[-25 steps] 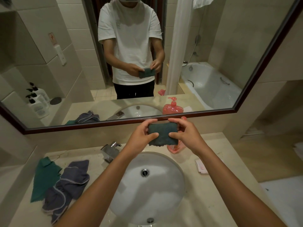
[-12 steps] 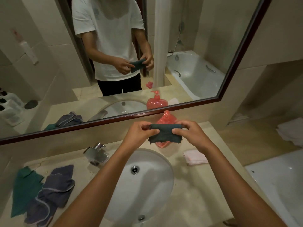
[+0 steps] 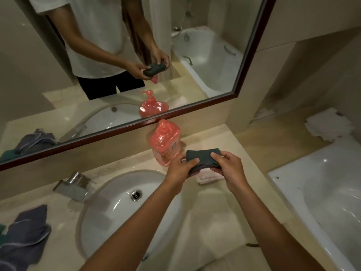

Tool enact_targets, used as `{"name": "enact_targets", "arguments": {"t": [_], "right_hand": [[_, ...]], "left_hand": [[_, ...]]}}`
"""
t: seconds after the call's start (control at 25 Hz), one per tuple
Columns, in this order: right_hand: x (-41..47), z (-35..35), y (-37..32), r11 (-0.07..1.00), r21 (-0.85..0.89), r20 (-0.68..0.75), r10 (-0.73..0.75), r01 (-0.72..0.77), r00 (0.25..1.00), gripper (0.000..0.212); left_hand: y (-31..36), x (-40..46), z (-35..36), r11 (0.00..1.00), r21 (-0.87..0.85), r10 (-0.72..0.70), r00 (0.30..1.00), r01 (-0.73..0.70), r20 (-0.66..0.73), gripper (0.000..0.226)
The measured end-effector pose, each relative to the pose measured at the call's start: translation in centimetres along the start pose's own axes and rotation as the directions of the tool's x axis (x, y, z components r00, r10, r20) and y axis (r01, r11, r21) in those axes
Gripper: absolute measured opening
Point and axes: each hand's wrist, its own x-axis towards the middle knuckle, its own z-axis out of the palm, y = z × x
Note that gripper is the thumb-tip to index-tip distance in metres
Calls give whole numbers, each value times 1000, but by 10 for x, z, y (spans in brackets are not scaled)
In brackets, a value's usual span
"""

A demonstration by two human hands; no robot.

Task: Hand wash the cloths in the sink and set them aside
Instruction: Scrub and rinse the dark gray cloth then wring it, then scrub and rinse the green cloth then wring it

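Cloth [image 3: 202, 157], dark teal and folded small, hangs in the air with its long axis running from 9 to 3 o'clock. The left hand [image 3: 180, 169] pinches its left end, the right hand [image 3: 230, 167] grips its right end with curled fingers. It sits over the counter [image 3: 211, 212] at 3 o'clock of the sink [image 3: 117, 208], above a pale folded cloth [image 3: 207, 177] and just beside the pink soap bottle [image 3: 165, 141] (at 10 o'clock). A grey-blue cloth [image 3: 25, 235] lies at 9 o'clock of the sink.

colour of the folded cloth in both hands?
Dark teal-green cloth, plain with no visible pattern; head view, held between the left hand and right hand.
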Motion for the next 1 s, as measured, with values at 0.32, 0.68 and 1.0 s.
{"name": "enact_targets", "arguments": {"t": [0.32,0.68,1.0], "right_hand": [[88,-56,71,955,-255,-198,103,-153,975,29],[143,-63,129,774,-633,-77,-89,20,993,26],[121,-68,139,468,-851,131,-249,238,960,48]], "left_hand": [[-84,80,51,988,86,-116,979,132,-168,10],[-153,136,52,879,455,10,949,143,-316,15],[-157,121,43,371,925,229,973,-86,-2,45]]}}
